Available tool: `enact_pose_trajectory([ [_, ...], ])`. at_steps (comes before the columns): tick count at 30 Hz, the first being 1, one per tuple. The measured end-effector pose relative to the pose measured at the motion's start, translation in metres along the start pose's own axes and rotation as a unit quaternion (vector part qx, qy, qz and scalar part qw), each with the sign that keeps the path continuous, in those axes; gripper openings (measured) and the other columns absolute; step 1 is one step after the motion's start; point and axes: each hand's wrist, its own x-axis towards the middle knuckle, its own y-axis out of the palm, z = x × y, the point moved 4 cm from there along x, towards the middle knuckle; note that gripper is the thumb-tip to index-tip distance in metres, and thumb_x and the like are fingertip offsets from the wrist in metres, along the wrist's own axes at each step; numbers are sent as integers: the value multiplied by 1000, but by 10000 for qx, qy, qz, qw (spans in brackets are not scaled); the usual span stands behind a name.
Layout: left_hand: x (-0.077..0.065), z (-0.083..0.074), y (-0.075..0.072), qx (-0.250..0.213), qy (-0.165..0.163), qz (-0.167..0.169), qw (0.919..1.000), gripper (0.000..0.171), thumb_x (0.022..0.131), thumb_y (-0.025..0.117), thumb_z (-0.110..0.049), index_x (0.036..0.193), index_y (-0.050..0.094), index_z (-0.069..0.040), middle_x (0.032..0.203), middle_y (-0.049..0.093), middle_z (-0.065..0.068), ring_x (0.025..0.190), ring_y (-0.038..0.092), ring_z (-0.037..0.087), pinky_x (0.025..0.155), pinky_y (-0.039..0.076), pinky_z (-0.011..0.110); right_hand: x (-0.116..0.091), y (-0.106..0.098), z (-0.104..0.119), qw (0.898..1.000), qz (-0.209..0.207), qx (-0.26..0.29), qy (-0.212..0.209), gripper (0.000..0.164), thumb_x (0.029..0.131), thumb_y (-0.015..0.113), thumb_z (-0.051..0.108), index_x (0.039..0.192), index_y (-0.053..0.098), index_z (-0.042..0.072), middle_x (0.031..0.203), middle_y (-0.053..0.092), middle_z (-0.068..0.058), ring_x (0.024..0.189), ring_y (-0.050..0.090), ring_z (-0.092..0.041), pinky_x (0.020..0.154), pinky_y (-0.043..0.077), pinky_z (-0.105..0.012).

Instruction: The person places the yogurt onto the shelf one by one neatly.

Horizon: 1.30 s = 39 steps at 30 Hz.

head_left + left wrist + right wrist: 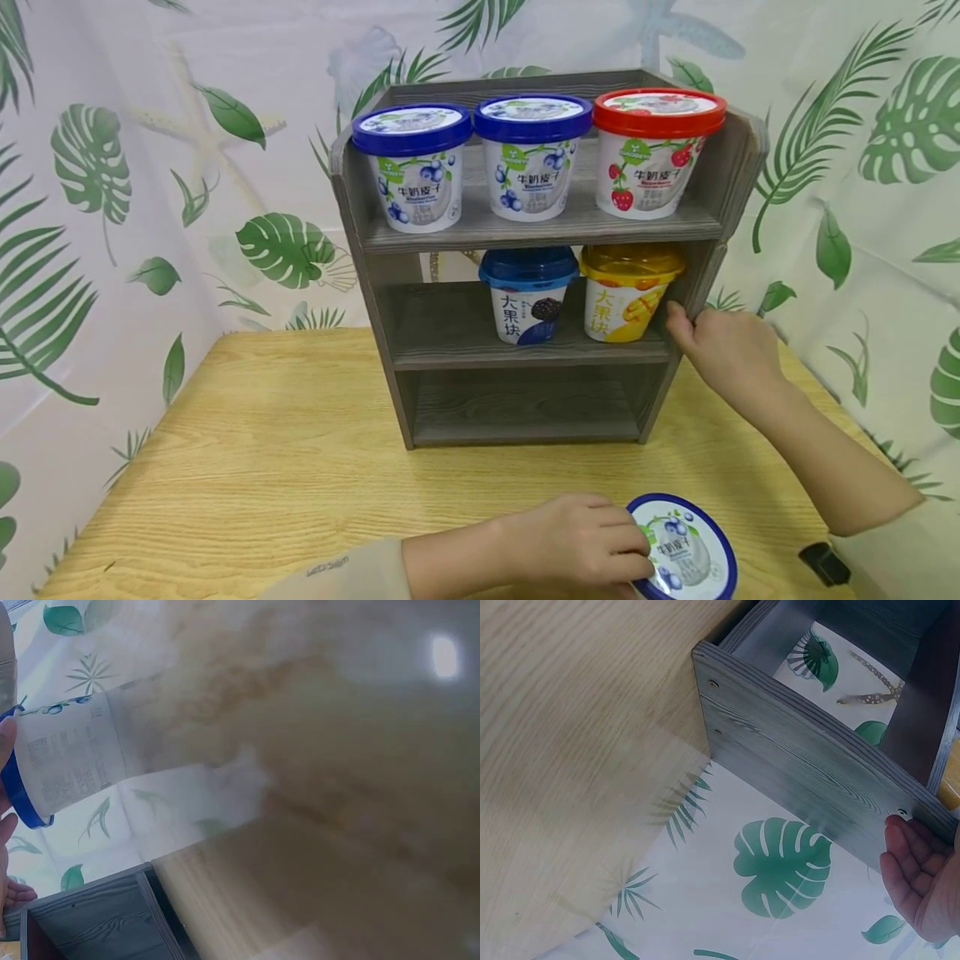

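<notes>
Near the front of the wooden table, my left hand point(581, 537) grips a tub point(678, 550) by its blue-rimmed lid, which shows blueberries. In the left wrist view the same tub point(71, 754) shows its white printed side, with fingers point(6, 742) at its lid. My right hand point(723, 350) holds the right side panel of a grey wooden shelf point(517, 360), its thumb at the front edge. Seen from the right wrist, that hand point(922, 881) has its fingertips against the panel's outer face point(795, 746).
Along the top tier stand two blueberry tubs point(414, 192) point(532, 179) and a red-lidded strawberry tub point(651, 175). The middle tier holds a blue-lidded cup point(527, 312) and a yellow-lidded cup point(622, 308). Behind the table point(247, 450) hangs a leaf-patterned cloth point(247, 50).
</notes>
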Motion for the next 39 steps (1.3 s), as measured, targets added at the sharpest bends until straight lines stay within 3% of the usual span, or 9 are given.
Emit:
enact_pose_trajectory([
  [8,4,-3,5,657,160,-73,9977,33,100,39,-43,97,66,-25,99,64,-14,96,59,3,83,45,14,0,1,1,9999,93,-16,66,57,96,42,30,42,29,14,38,27,0,34,31,-22,32,21,-32],
  [16,7,-5,5,311,374,-124,9987,27,101,41,-26,92,65,-21,94,63,-11,94,59,3,89,44,15,0,2,0,10000,-36,-59,-6,57,96,42,30,43,29,13,39,26,0,34,29,-22,31,21,-32],
  [24,7,-6,6,581,699,-391,9951,23,99,43,-18,85,61,-21,84,58,-11,82,57,3,81,46,14,1,0,0,10000,-79,-26,-21,58,96,41,31,42,29,13,38,26,0,33,30,-22,31,21,-32],
  [28,5,-6,6,675,754,-439,9939,24,99,43,-20,82,60,-21,81,55,-11,78,55,2,79,46,15,1,0,1,9999,-108,-36,-26,58,96,40,31,41,30,13,38,27,-1,33,30,-23,31,21,-33],
  [34,1,-3,2,453,542,-364,9968,27,101,43,-29,85,62,-20,85,60,-11,84,57,3,85,46,16,1,-1,2,10000,-84,-38,-31,57,96,41,30,42,30,13,38,28,-1,34,31,-24,31,23,-34],
  [39,-5,1,1,642,574,-315,9958,27,100,44,-35,89,64,-20,91,63,-11,89,59,4,88,46,17,1,-1,2,10000,-20,-65,19,58,96,40,30,42,30,12,38,30,-3,33,33,-26,30,24,-36],
])
